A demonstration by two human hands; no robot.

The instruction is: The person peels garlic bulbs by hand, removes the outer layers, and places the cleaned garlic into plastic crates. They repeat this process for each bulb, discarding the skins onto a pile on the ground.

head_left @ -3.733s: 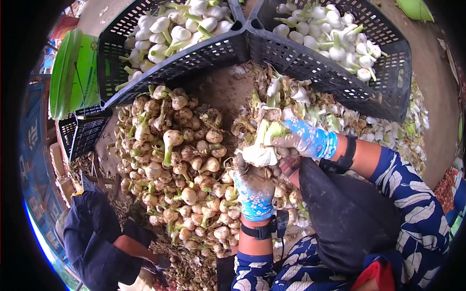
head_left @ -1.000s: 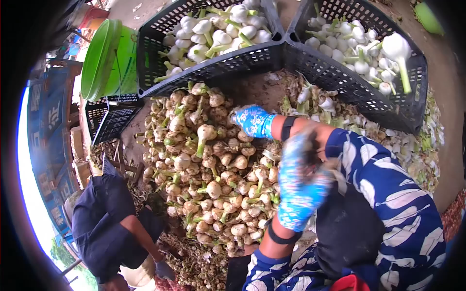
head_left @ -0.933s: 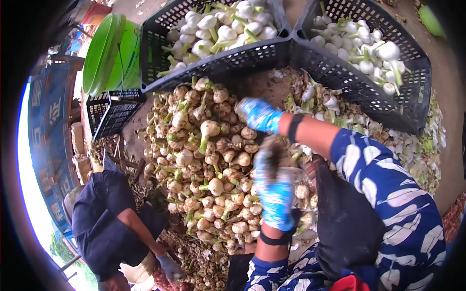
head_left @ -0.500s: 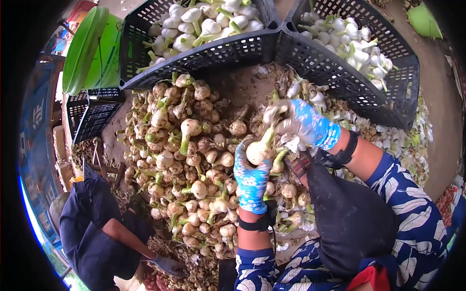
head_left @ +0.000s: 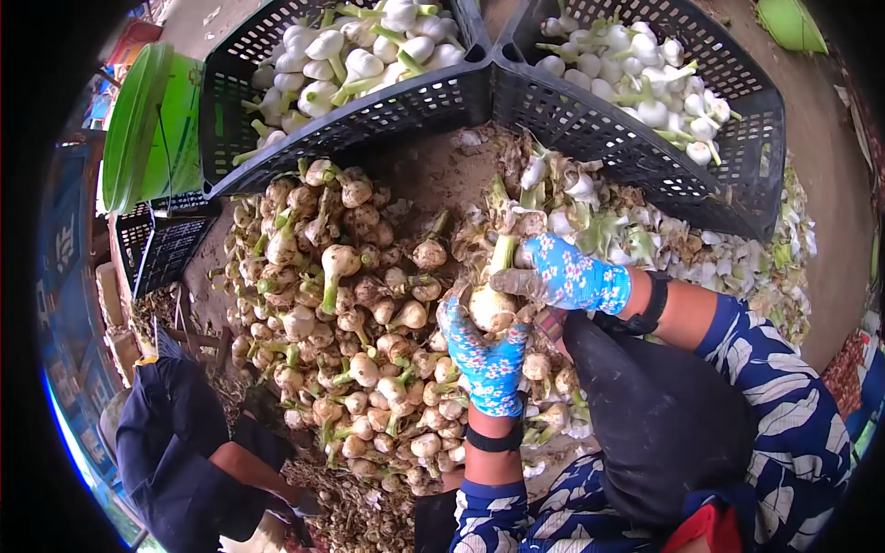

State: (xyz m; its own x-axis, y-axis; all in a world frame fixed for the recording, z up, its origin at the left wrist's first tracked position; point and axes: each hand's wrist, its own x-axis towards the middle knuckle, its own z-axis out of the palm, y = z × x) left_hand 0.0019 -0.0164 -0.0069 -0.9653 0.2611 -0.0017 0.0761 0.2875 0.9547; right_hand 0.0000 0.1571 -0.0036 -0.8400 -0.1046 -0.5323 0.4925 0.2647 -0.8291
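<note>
In a blue flowered glove, my left hand (head_left: 483,358) cups a garlic bulb (head_left: 490,313) from below, fingers curled round it. The bulb is pale with brownish skin, and its green stem (head_left: 502,252) points away from me. My right hand (head_left: 573,275), gloved alike, has its dirty fingertips closed on the bulb's upper side by the neck. Loose, papery skins (head_left: 530,224) lie just beyond the stem. To the left of my hands spreads a big heap of soil-stained garlic bulbs (head_left: 364,369).
Two black crates, one at the upper left (head_left: 369,129) and one at the upper right (head_left: 636,147), hold whiter garlic. Peeled skins (head_left: 737,267) litter the right side. A green bucket (head_left: 175,129) stands at far left. Another person (head_left: 184,452) bends at lower left.
My right hand has come down from the stem's upper part onto the bulb's neck. The bulb now sits more upright in my left hand. The view has shifted slightly.
</note>
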